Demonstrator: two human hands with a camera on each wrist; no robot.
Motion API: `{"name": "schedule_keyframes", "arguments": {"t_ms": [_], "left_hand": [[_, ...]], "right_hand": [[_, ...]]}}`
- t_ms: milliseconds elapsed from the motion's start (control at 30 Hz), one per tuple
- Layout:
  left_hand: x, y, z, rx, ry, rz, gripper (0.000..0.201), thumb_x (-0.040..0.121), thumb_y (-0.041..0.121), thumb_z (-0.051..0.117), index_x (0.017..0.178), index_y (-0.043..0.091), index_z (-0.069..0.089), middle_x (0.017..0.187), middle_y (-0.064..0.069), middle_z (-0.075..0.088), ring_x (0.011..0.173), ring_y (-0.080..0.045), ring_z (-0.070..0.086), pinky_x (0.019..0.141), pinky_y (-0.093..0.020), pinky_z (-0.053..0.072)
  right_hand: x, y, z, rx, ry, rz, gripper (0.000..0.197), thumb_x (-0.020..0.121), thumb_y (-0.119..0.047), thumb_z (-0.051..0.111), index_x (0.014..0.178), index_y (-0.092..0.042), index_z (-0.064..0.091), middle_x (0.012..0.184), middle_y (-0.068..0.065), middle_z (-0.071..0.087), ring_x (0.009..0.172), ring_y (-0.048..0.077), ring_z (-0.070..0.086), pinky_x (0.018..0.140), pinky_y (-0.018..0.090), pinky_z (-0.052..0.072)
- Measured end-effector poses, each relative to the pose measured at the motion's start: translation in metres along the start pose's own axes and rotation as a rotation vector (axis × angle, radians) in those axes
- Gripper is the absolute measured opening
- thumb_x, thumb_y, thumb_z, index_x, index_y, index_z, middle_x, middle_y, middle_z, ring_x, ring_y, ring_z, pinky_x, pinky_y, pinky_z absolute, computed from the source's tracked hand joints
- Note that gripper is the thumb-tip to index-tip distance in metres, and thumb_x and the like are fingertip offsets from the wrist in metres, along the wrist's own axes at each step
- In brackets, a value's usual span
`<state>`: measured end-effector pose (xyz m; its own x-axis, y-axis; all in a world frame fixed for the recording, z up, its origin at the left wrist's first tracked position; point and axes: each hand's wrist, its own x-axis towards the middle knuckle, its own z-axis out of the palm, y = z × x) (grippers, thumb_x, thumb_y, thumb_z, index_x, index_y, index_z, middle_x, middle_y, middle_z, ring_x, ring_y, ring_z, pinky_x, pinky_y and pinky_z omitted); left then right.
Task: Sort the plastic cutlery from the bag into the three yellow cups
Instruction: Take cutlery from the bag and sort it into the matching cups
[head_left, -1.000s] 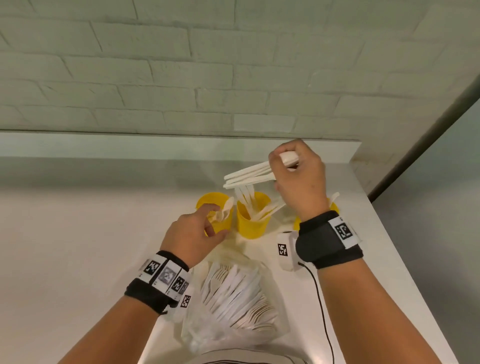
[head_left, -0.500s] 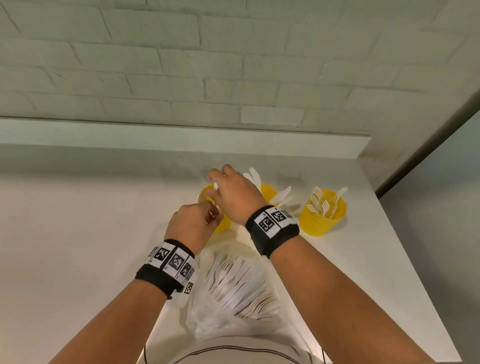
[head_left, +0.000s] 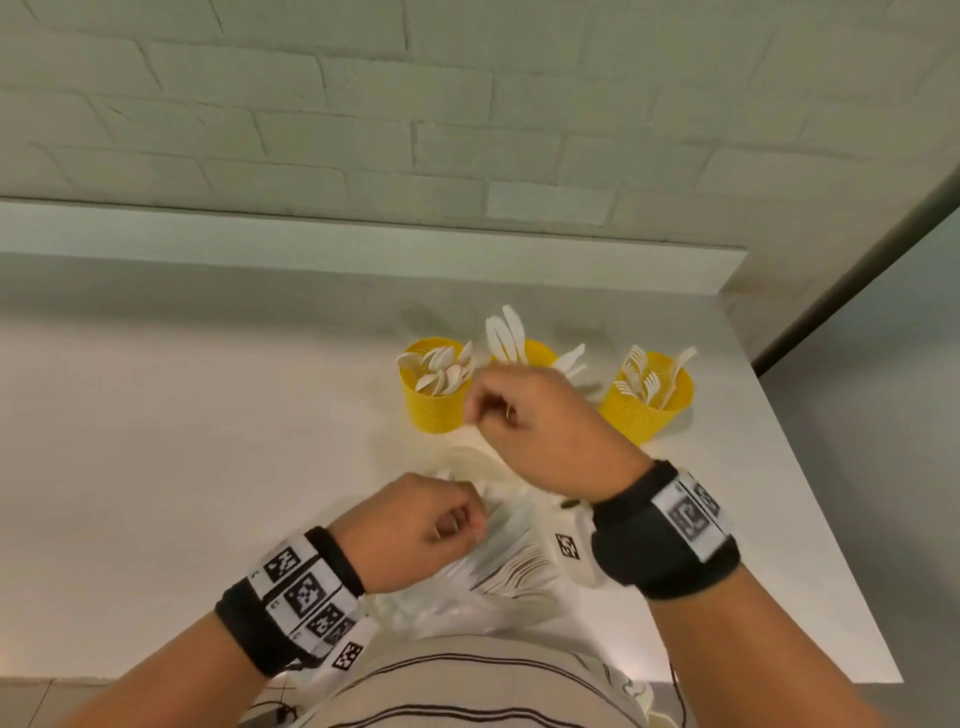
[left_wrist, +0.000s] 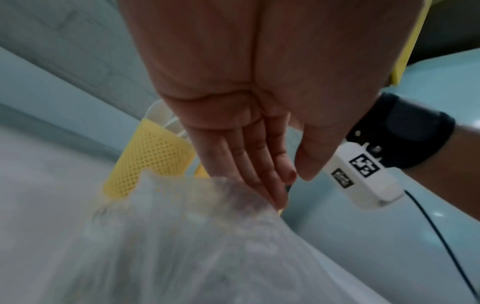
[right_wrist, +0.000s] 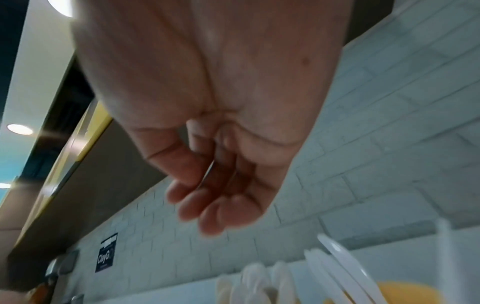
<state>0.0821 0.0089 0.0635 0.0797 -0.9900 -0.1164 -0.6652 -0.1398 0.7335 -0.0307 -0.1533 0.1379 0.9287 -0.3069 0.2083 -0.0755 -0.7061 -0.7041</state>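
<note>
Three yellow mesh cups stand in a row: the left cup (head_left: 434, 410) holds spoons, the middle cup (head_left: 537, 353) knives, the right cup (head_left: 641, 415) forks. The clear bag (head_left: 511, 571) of white cutlery lies in front of them, near the table's front edge. My left hand (head_left: 462, 519) is over the bag's top. In the left wrist view its straight fingers (left_wrist: 259, 164) touch the bag (left_wrist: 182, 246). My right hand (head_left: 480, 410) hovers between the bag and the cups. Its fingers (right_wrist: 207, 205) are loosely curled and hold nothing.
The white table (head_left: 182, 467) meets a raised ledge (head_left: 363, 239) and a brick wall behind the cups. Its right edge (head_left: 810, 493) runs close to the fork cup. A cable hangs from my right wrist band (left_wrist: 389, 133).
My right hand put its bundle of cutlery down at the cups and drew back empty. My left hand left the spoon cup and came back to the bag.
</note>
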Motion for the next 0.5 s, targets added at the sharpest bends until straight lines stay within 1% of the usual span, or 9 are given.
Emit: {"name": "schedule_keyframes", "arguments": {"t_ms": [33,67,133,200,233,300,400,500], "left_hand": [[-0.002,-0.004,0.005,0.105,-0.053,-0.007,0.012,0.094,0.037,0.059,0.095,0.028,0.068,0.085,0.01,0.072,0.075,-0.005,0.065,0.072,-0.025,0.053],[-0.003,-0.006,0.009,0.211,-0.092,-0.027,0.016,0.095,0.039,0.055,0.096,0.029,0.066,0.087,0.009,0.071,0.076,-0.006,0.064,0.072,-0.026,0.052],[-0.005,-0.011,0.014,0.347,-0.12,-0.093,0.019,0.095,0.042,0.049,0.096,0.029,0.063,0.091,0.008,0.069,0.079,-0.012,0.064,0.073,-0.032,0.052],[-0.006,-0.014,0.017,0.433,-0.105,-0.161,0.019,0.096,0.039,0.046,0.096,0.028,0.061,0.093,0.007,0.065,0.082,-0.018,0.064,0.074,-0.038,0.053],[-0.006,-0.014,0.018,0.473,-0.095,-0.201,0.018,0.097,0.038,0.046,0.098,0.027,0.061,0.096,0.005,0.063,0.084,-0.02,0.065,0.075,-0.039,0.053],[-0.005,-0.012,0.02,0.565,-0.095,-0.298,0.022,0.097,0.036,0.047,0.107,0.023,0.062,0.106,0.0,0.061,0.093,-0.025,0.066,0.079,-0.038,0.053],[-0.001,-0.008,0.021,0.691,-0.133,-0.427,0.032,0.097,0.038,0.049,0.12,0.017,0.058,0.121,-0.006,0.059,0.108,-0.029,0.064,0.083,-0.036,0.049],[0.004,-0.005,0.022,0.702,-0.128,-0.491,0.041,0.096,0.042,0.053,0.126,0.015,0.052,0.126,-0.009,0.053,0.111,-0.03,0.062,0.084,-0.038,0.05]], "right_hand": [[-0.014,0.003,0.006,-0.019,-0.112,0.037,0.02,0.08,0.002,0.054,0.084,-0.012,0.068,0.085,-0.003,0.066,0.078,0.008,0.059,0.072,0.023,0.046],[-0.027,0.008,0.014,-0.072,-0.223,0.08,0.022,0.08,0.001,0.053,0.088,-0.013,0.069,0.09,-0.002,0.065,0.083,0.012,0.059,0.075,0.027,0.047],[-0.052,0.021,0.036,-0.242,-0.391,0.159,0.028,0.083,-0.005,0.055,0.105,-0.017,0.066,0.108,0.0,0.057,0.1,0.021,0.051,0.085,0.033,0.046],[-0.069,0.034,0.057,-0.378,-0.467,0.188,0.043,0.084,-0.014,0.06,0.127,-0.022,0.057,0.125,0.0,0.047,0.109,0.026,0.041,0.091,0.038,0.045],[-0.075,0.039,0.064,-0.413,-0.495,0.195,0.051,0.084,-0.018,0.062,0.135,-0.023,0.052,0.131,0.0,0.044,0.112,0.027,0.038,0.092,0.04,0.046],[-0.079,0.046,0.073,-0.464,-0.521,0.199,0.059,0.085,-0.02,0.063,0.142,-0.024,0.047,0.135,0.001,0.042,0.115,0.029,0.037,0.092,0.042,0.047],[-0.08,0.049,0.078,-0.529,-0.486,0.183,0.057,0.087,-0.014,0.06,0.141,-0.029,0.048,0.13,0.003,0.045,0.116,0.03,0.04,0.089,0.041,0.045],[-0.077,0.048,0.081,-0.594,-0.448,0.144,0.056,0.085,-0.017,0.063,0.138,-0.03,0.049,0.132,0.004,0.043,0.116,0.031,0.039,0.087,0.043,0.044]]}}
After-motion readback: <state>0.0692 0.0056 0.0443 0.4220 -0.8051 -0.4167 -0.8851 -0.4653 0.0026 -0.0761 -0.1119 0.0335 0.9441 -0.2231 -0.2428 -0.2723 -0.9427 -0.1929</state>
